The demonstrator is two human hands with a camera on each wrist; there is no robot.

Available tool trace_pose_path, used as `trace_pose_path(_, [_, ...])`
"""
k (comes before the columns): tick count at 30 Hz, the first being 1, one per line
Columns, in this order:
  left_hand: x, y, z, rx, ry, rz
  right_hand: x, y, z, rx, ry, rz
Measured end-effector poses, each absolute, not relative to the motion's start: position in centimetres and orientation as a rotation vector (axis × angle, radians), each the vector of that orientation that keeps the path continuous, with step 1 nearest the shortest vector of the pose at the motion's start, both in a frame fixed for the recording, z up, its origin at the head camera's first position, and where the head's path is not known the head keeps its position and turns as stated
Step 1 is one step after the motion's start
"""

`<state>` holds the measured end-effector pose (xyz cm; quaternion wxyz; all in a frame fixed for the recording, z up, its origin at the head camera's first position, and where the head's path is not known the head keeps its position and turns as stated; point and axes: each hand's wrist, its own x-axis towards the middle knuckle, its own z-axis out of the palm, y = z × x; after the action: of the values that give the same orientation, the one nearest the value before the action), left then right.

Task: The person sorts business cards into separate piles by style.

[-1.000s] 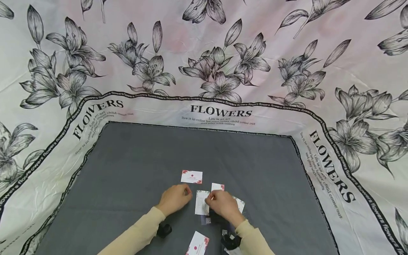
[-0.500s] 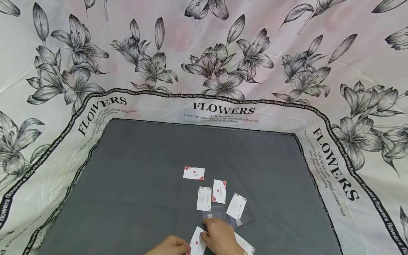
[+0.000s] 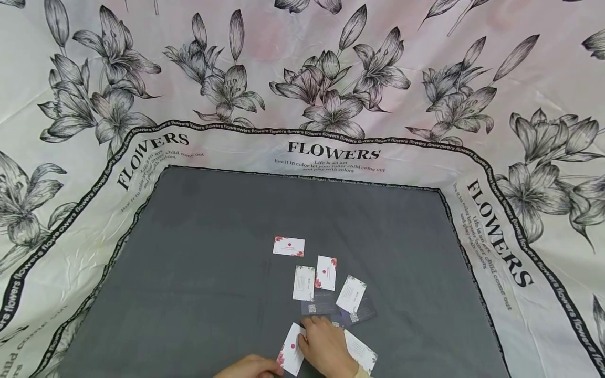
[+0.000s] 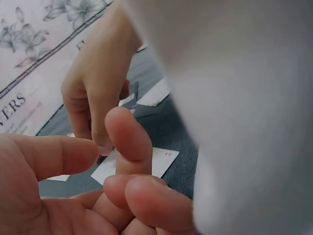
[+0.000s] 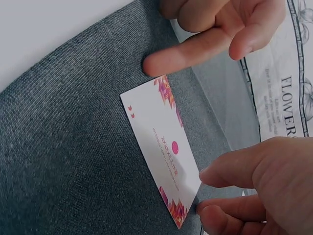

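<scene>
A white business card (image 3: 289,356) with red floral corners and a red dot lies tilted on the grey cloth, between my two hands. My left hand (image 3: 251,367) is at its lower left corner; in the right wrist view its extended index finger (image 5: 178,61) reaches the card's short edge. My right hand (image 3: 325,345) is on the card's other side. The right wrist view puts the thumb (image 5: 230,165) right at the long edge of the business card (image 5: 154,132), with curled fingers just below. The left hand's loosely bent fingers hold nothing in the left wrist view.
Several more business cards lie beyond: a red-cornered one (image 3: 288,246) farthest off, another (image 3: 326,273) nearer, and white ones with small print (image 3: 303,283). Dark cards (image 3: 363,312) lie partly under them. Another white card (image 3: 361,350) sits right of my right hand. Flower-printed cloth (image 3: 331,152) borders the grey area.
Both hands have come back toward me from the farther cards to the nearer red-cornered card. Over the last half second they stay around it, while the view has tilted slightly down.
</scene>
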<state>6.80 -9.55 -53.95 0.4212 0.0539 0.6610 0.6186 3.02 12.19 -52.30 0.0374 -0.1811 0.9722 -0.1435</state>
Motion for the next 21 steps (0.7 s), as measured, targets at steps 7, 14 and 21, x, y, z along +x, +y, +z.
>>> trace_pose_path(7, [7.0,-8.8,-53.7,-0.186,1.386,1.690,2.9,11.9,-52.1,-0.546,2.966,-0.458])
trace_pose_path(14, [6.9,-8.3,-53.6,-0.194,1.444,1.698,2.0,12.0,-51.7,-0.446,2.931,-0.528])
trace_pose_path(21, [7.2,-8.2,-53.3,-0.205,1.533,1.634,0.6,13.3,-51.6,-0.289,2.751,-0.687])
